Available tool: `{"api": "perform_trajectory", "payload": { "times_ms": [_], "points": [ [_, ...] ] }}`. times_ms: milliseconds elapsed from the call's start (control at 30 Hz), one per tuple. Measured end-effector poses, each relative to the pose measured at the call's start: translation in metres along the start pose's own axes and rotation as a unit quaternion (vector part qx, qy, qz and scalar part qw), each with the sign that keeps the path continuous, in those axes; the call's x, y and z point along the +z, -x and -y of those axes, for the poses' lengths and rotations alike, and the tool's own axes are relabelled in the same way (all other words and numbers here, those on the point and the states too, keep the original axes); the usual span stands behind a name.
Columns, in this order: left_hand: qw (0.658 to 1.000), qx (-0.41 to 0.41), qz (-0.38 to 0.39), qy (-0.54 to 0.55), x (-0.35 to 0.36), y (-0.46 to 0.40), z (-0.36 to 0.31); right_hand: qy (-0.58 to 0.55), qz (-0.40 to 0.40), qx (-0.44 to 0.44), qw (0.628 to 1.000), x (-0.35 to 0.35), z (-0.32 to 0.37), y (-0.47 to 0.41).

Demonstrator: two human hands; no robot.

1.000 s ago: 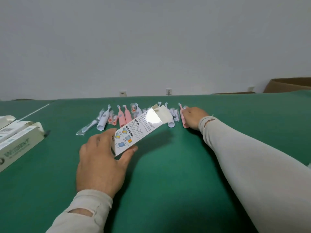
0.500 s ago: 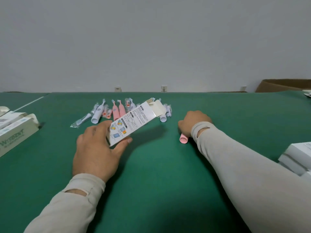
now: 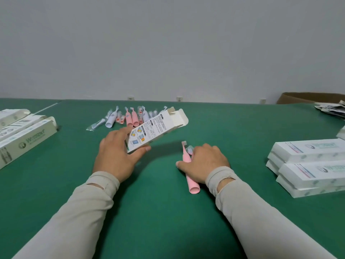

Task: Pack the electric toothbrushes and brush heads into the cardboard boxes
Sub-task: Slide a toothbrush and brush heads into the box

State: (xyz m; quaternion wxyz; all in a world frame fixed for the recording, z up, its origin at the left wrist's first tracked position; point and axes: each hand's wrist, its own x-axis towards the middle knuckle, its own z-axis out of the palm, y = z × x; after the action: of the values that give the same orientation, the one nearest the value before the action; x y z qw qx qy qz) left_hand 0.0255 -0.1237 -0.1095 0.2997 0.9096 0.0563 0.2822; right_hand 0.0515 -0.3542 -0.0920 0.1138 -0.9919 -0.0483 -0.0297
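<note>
A: Holding the white printed cardboard carton (image 3: pixel 155 130) by its near end, the left hand (image 3: pixel 117 156) has thumb and fingers curled round it. The carton tilts up and away, its open flaps (image 3: pixel 179 116) at the far end, raised off the green table (image 3: pixel 158 221).

B: And the right hand (image 3: pixel 203 164)?

A: It grips a slim pink electric toothbrush (image 3: pixel 188 171), fingers curled over the middle. A small wrapped brush head (image 3: pixel 190 148) seems tucked under the fingertips too, though that is hard to tell.

B: Where does the brush lie from the carton?

A: Just right of it and nearer the person, resting on the table. Its long axis runs roughly away from the person, bristles at the far end, blunt base toward the body. The carton's mouth opens beyond and to the right, so the right hand is the nearer one to feed it in.

B: So the brush would likely need lifting and swinging round to line up with the mouth?

A: Probably, yes. More loose toothbrushes (image 3: pixel 130 117) lie beyond the carton; finished white boxes (image 3: pixel 308 165) are stacked well to its right, and more cartons (image 3: pixel 26 135) well to its left.
</note>
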Motion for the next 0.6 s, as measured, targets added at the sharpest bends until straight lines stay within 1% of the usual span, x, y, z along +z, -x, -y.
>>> {"api": "perform_trajectory", "payload": {
  "times_ms": [33, 67, 133, 167, 200, 233, 300, 333, 367, 433, 467, 533, 600],
  "points": [
    [1.000, -0.003, 0.002, 0.003, 0.000, 0.000, -0.001, -0.002, 0.005, 0.004, 1.000, -0.001, 0.000, -0.001],
    [1.000, -0.005, 0.002, 0.006, 0.000, -0.001, -0.001, -0.031, 0.008, 0.008, 0.999, -0.001, -0.002, -0.002],
    [1.000, -0.006, -0.001, 0.008, 0.000, -0.002, 0.001, -0.165, 0.011, 0.015, 0.986, -0.005, -0.006, -0.002],
    [1.000, -0.006, 0.000, 0.006, -0.001, -0.003, 0.003, -0.246, -0.006, 0.014, 0.969, -0.009, -0.010, -0.003],
    [1.000, -0.005, 0.002, 0.001, -0.001, -0.004, 0.004, -0.324, -0.042, 0.010, 0.945, -0.015, -0.016, -0.004],
    [1.000, -0.003, 0.003, -0.007, -0.001, -0.005, 0.006, -0.396, -0.093, 0.007, 0.913, -0.022, -0.022, -0.006],
    [1.000, 0.002, 0.003, -0.026, 0.002, -0.007, 0.008, -0.520, -0.192, 0.014, 0.832, -0.036, -0.037, -0.011],
    [0.999, 0.005, 0.004, -0.033, 0.003, -0.007, 0.008, -0.570, -0.215, 0.023, 0.793, -0.041, -0.044, -0.013],
    [0.999, 0.008, 0.007, -0.038, 0.004, -0.008, 0.009, -0.611, -0.212, 0.030, 0.762, -0.044, -0.051, -0.014],
    [0.998, 0.018, 0.023, -0.049, 0.006, -0.008, 0.011, -0.672, -0.182, 0.028, 0.717, -0.043, -0.058, -0.017],
    [0.998, 0.021, 0.031, -0.053, 0.006, -0.008, 0.012, -0.688, -0.172, 0.023, 0.704, -0.040, -0.060, -0.018],
    [0.998, 0.020, 0.038, -0.055, 0.006, -0.009, 0.014, -0.694, -0.181, 0.017, 0.697, -0.035, -0.059, -0.020],
    [0.998, 0.016, 0.039, -0.055, 0.005, -0.009, 0.014, -0.708, -0.198, 0.012, 0.678, -0.034, -0.055, -0.021]
  ]
}}
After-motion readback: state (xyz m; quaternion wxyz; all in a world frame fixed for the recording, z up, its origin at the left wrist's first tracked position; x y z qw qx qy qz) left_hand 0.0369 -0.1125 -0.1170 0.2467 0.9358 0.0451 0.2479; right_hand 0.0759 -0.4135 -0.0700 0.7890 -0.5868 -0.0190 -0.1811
